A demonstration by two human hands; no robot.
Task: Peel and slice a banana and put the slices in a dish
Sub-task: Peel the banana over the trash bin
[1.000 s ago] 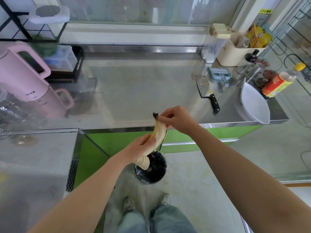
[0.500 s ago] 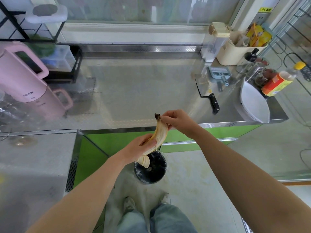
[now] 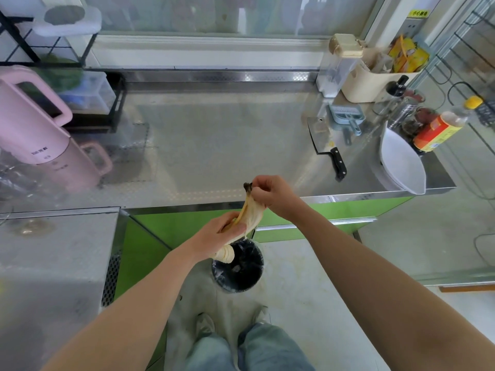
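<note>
Left-hand grip: the left hand (image 3: pixel 222 231) has its fingers and thumb curled round the middle of a banana (image 3: pixel 225 255), whose bare, pale lower end pokes out below the palm. Right-hand grip: the right hand (image 3: pixel 270 194) pinches a strip of peel (image 3: pixel 254 210) between fingertips and thumb just beside the dark stem tip, with the strip stretched taut down to the left hand.

The banana is held in the air in front of the steel desk (image 3: pixel 214 145), directly above a round bin (image 3: pixel 237 288) on the floor. The bin is lined with a black bag; a small scrap may lie at its bottom, though it is too blurred to be sure.

At the right end of the desk sits a white oval dish (image 3: pixel 401 164), its plain white inside showing. A cleaver (image 3: pixel 325 140) with a black handle lies on the desk just left of it. Behind, a cream caddy (image 3: pixel 359 84) holds yellow packets (image 3: pixel 407 56), and a clear bottle (image 3: pixel 439 127) with a yellow cap holds brown liquid. A pink kettle (image 3: pixel 34 124) stands at the far left.
</note>
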